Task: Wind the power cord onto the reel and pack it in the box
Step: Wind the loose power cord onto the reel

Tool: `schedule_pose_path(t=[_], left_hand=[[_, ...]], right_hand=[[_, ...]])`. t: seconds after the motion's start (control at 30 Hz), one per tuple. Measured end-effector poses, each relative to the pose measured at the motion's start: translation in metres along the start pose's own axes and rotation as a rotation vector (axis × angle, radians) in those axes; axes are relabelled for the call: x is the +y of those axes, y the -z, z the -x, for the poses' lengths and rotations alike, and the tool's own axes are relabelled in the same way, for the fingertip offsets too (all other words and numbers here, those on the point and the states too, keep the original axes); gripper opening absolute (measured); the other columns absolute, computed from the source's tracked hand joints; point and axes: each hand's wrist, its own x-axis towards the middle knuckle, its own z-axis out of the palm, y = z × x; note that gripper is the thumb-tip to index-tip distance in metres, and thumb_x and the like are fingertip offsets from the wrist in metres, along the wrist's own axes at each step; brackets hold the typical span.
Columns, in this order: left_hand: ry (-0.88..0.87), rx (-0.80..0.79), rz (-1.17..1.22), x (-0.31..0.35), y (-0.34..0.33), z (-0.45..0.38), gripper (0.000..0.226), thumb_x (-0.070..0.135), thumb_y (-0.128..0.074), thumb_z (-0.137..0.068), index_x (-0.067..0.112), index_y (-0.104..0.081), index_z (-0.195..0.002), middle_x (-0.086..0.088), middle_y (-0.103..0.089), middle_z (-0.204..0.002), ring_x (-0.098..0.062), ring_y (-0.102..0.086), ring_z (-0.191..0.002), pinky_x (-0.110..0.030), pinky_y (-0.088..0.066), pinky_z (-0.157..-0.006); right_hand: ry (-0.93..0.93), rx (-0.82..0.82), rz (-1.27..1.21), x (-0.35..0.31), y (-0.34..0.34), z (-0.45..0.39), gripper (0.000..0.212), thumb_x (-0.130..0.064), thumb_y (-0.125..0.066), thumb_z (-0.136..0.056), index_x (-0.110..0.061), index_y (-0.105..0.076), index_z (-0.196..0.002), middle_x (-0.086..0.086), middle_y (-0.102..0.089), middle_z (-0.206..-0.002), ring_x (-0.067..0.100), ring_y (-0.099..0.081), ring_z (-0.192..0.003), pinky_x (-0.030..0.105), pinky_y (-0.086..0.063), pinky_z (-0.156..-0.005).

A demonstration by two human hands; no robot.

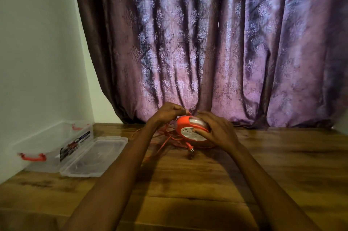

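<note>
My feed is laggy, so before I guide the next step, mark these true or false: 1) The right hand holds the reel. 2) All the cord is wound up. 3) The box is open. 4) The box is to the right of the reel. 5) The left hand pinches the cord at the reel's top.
1) True: the right hand grips the reel.
2) False: loose cord lies tangled on the table, plug free.
3) True: the box is open, lid beside it.
4) False: it is to the left, by the wall.
5) True: the left hand pinches it there.
</note>
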Motion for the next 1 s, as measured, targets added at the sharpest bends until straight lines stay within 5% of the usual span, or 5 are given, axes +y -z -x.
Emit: schedule_pose_path(t=[0.2,0.37,0.6,0.8,1.0], left_hand=[[-0.013,-0.003,-0.045,0.002,-0.002,0.006,0.032,0.021,-0.067,-0.094,-0.003,-0.075,-0.075,0.012,-0.053,-0.039,0.006,-0.043,-0.040,-0.012,-0.034,-0.044],[0.077,0.011,-0.094,0.003,0.003,0.013,0.047,0.037,-0.063,-0.096,-0.007,-0.077,-0.090,-0.029,-0.068,-0.075,-0.024,-0.056,-0.057,-0.033,-0.049,-0.062],[0.188,0.048,-0.328,0.000,-0.002,0.017,0.052,0.043,-0.057,-0.098,-0.004,-0.077,-0.092,-0.028,-0.074,-0.092,-0.036,-0.071,-0.088,-0.036,-0.056,-0.080],[0.243,0.132,0.138,-0.015,-0.009,0.032,0.017,0.002,-0.058,-0.094,-0.011,-0.069,-0.097,-0.019,-0.060,-0.077,-0.026,-0.055,-0.071,-0.037,-0.048,-0.069],[0.023,-0.108,-0.083,-0.046,0.007,0.041,0.048,-0.015,-0.055,-0.089,-0.003,-0.056,-0.135,-0.015,-0.063,-0.128,-0.020,-0.060,-0.109,-0.032,-0.049,-0.100]], right_hand=[[-0.133,-0.092,-0.016,-0.011,-0.014,0.003,0.050,-0.056,-0.065,-0.086,-0.022,-0.055,-0.121,0.006,-0.070,-0.110,0.029,-0.065,-0.104,0.040,-0.045,-0.083],[-0.130,-0.103,-0.041,-0.019,-0.025,0.003,0.066,-0.057,-0.064,-0.087,-0.028,-0.045,-0.143,0.006,-0.069,-0.119,0.031,-0.064,-0.108,0.040,-0.045,-0.084],[-0.060,-0.133,-0.034,-0.037,-0.034,0.004,0.066,-0.056,-0.060,-0.087,-0.031,-0.046,-0.147,0.010,-0.071,-0.116,0.032,-0.067,-0.103,0.040,-0.049,-0.079],[-0.199,-0.227,-0.178,-0.034,-0.041,-0.002,0.063,-0.051,-0.066,-0.088,-0.035,-0.046,-0.146,0.001,-0.062,-0.137,0.026,-0.060,-0.121,0.039,-0.048,-0.095],[-0.303,-0.176,-0.302,-0.029,-0.042,0.004,0.059,-0.048,-0.073,-0.083,-0.037,-0.051,-0.136,-0.004,-0.063,-0.134,0.024,-0.060,-0.119,0.039,-0.048,-0.096]])
